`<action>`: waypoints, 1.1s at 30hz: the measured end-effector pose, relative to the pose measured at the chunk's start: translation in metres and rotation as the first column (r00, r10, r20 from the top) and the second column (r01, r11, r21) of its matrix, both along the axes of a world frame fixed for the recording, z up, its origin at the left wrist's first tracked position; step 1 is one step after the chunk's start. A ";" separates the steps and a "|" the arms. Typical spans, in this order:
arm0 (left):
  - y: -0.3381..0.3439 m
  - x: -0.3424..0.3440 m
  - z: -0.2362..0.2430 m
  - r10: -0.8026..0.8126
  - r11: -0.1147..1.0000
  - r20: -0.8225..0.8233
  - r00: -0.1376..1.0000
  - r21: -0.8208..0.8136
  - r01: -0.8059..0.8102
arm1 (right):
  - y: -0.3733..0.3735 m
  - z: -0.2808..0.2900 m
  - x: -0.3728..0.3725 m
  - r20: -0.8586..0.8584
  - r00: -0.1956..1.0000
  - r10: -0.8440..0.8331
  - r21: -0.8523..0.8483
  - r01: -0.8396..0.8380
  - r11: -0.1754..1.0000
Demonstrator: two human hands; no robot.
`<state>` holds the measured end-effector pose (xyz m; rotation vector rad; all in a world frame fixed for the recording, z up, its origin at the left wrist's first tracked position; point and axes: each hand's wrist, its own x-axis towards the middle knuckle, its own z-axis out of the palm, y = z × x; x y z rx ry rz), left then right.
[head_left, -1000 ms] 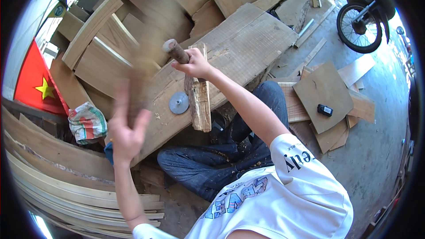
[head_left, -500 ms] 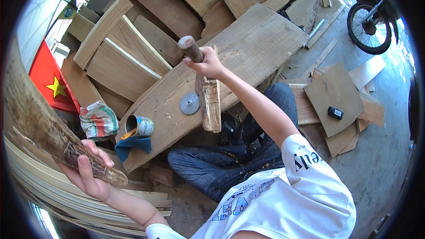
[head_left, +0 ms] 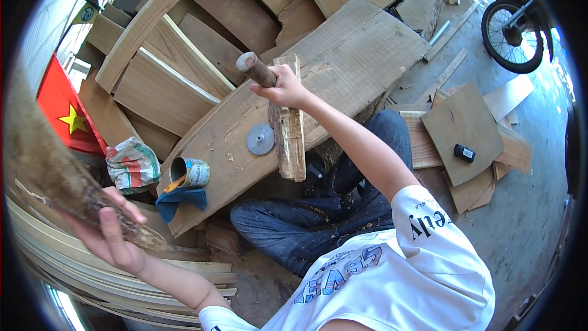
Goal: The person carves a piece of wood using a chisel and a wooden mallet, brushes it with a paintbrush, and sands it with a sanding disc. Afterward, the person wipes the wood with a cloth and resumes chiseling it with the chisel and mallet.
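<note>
My left hand (head_left: 120,240) is closed around the lower end of a long brown piece of wood (head_left: 52,156) with a rough, bark-like edge. It rises past the left rim and is blurred by motion. Over the plank bench, my right hand (head_left: 285,89) grips a round wooden handle (head_left: 255,68) with a pale worn end. Whatever the handle's other end carries is hidden by the hand. Just below that hand, a rough wooden block (head_left: 290,144) lies across the bench's near edge. A grey metal disc (head_left: 260,140) rests beside the block.
On the thick plank bench (head_left: 361,55) stand an open tin (head_left: 197,173) and a blue cloth (head_left: 181,202). Boards (head_left: 165,92) lean behind it. A red flag (head_left: 68,110) and a sack (head_left: 133,165) are at left. Wood sheets (head_left: 462,129) and a wheel (head_left: 513,37) are at right.
The long wood in my left hand has shifted left and slightly down, and is now blurred. My right hand and the handle have moved slightly left, with the handle tilting more.
</note>
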<state>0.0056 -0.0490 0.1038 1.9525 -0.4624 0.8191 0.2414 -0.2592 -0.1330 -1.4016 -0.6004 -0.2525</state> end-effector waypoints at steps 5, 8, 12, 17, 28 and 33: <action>0.012 0.009 0.050 -0.021 0.997 0.222 0.975 -0.061 0.035 | -0.004 0.000 -0.001 -0.009 1.000 -0.007 0.003 0.007 1.000; -0.009 0.029 0.051 0.039 0.987 0.258 0.965 -0.158 0.002 | -0.002 0.003 0.003 -0.004 1.000 0.016 0.025 -0.016 1.000; -0.022 0.062 -0.053 0.170 0.735 -0.190 0.967 0.679 0.004 | -0.008 -0.006 0.009 -0.027 0.999 -0.018 -0.039 0.017 0.999; -0.051 0.039 -0.060 -0.138 0.931 -0.735 0.663 0.132 0.339 | 0.013 -0.008 0.018 0.244 0.961 -0.130 0.219 0.075 0.973; -0.013 0.004 0.011 -0.413 0.892 -0.090 0.906 -0.239 0.383 | 0.002 -0.010 0.022 -0.061 0.998 0.020 0.047 -0.017 0.999; -0.022 0.044 -0.048 0.093 0.995 -0.644 0.759 0.084 -0.051 | 0.001 -0.014 0.015 -0.055 0.998 -0.034 -0.045 0.032 0.998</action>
